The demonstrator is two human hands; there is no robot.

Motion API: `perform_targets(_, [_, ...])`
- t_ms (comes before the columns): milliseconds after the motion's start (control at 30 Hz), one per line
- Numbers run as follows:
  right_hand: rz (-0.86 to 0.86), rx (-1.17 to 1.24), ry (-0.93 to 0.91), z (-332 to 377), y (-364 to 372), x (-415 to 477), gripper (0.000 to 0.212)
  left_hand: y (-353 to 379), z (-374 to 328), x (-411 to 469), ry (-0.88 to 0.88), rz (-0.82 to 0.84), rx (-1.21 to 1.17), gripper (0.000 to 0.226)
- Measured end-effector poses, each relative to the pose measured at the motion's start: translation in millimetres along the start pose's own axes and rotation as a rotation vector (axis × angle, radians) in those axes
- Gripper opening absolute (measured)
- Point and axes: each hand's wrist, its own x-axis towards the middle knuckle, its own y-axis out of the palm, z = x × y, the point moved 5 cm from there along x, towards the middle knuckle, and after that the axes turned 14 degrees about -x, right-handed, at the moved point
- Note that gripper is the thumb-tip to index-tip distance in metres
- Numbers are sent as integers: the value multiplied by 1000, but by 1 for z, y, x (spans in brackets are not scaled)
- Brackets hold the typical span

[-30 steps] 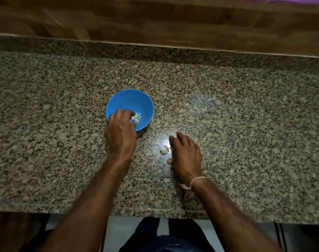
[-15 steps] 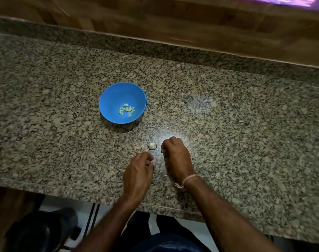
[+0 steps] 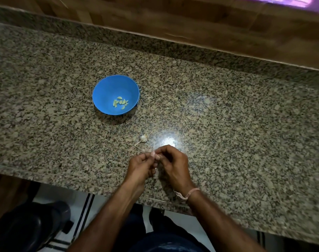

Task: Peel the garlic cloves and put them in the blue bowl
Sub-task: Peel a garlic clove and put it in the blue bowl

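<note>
One camera sits on my head, looking steeply down over the granite counter [image 3: 227,124]; my hands fall low and near, perhaps slightly blurred, the wooden wall [image 3: 191,24] farthest.

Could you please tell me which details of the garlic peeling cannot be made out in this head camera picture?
- What the left hand and right hand pinch between them: head view, curled fingers cover it; only a pale tip shows.
- How many peeled cloves lie in the blue bowl: too small and bunched to count.
- How many cloves remain on the garlic bulb: too small.
- The dark object below the counter: dim, blurred.
</note>
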Motion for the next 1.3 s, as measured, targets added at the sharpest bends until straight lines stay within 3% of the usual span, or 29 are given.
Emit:
perform_targets(133, [4, 16, 69, -6, 2, -5, 5, 3, 6, -5, -75, -18, -73, 18])
perform_targets(467, [-34, -2, 196, -8, 11, -4, 6, -6, -6, -2, 110, -6, 138, 11])
perform_targets(533, [-39, -43, 211, -7, 11, -3, 9, -14, -20, 1, 292, -22, 396, 3])
perform_targets(633, [-4, -266, 170, -4, 14, 0, 17, -24, -36, -3, 541, -52, 905, 9])
perform_targets(767, [21, -609, 26, 7, 27, 0, 23, -28, -35, 0, 631, -66, 1122, 16])
perform_targets(900, [-27, -780, -80, 6, 32, -1, 20, -27, -33, 0, 640, -97, 1181, 19])
perform_targets(1100, [-115, -686, -99, 2, 31, -12, 14, -26, -34, 0, 666, -70, 1178, 17])
perform_targets(1300, [-131, -690, -71, 5, 33, -12, 23, -27, -33, 1, 662, -69, 1193, 18])
